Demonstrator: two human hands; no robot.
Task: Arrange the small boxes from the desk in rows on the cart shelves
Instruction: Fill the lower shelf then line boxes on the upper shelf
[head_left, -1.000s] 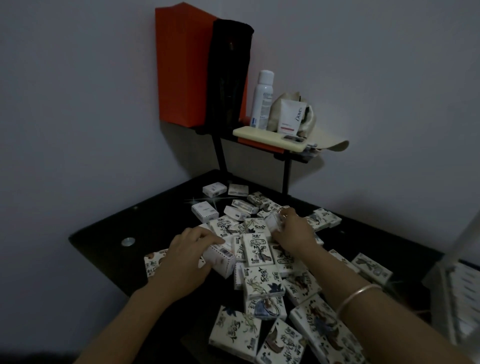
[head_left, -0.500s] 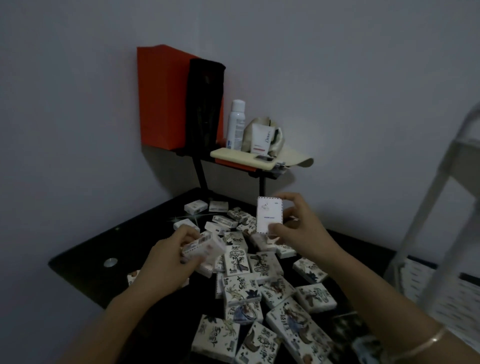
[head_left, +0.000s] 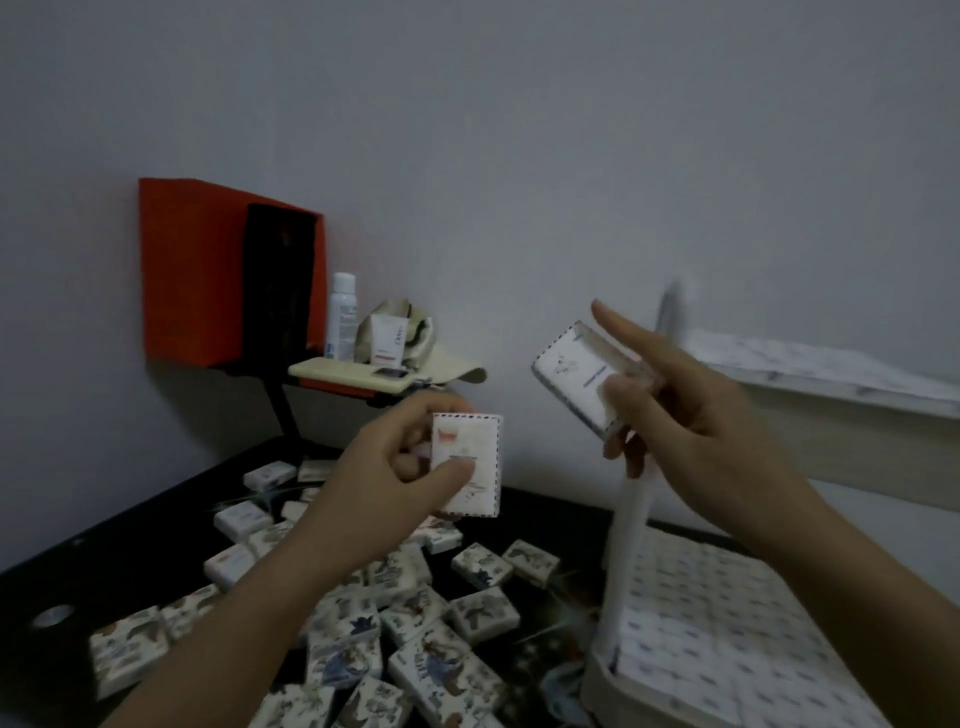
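Above the desk (head_left: 119, 551): both hands are in the air, each holding one small box.
Left hand (head_left: 384, 473): pinches the upright box (head_left: 467, 462), thumb pressed on its white front face and fingers curled behind it.
Right hand (head_left: 691, 415): grips the tilted box (head_left: 571, 379) with the thumb on its face. The index finger is stretched straight out over the top edge and the other fingers are curled behind. It is further from the desk's middle than the left hand, towards the cart.
On the desk: loose boxes (head_left: 415, 623) with painted patterns lie in a scattered heap, some overlapping.
Cart (head_left: 631, 519): its white post stands at the desk's right edge.
Lower shelf (head_left: 592, 691): packed with neat rows of boxes (head_left: 737, 613), just beside the desk.
Upper shelf (head_left: 810, 371): above desk level and blurred, also carrying boxes.
Back of the desk: a small stand (head_left: 353, 375) holds an orange box (head_left: 192, 270), a white spray bottle (head_left: 343, 317) and a tube (head_left: 388, 340).
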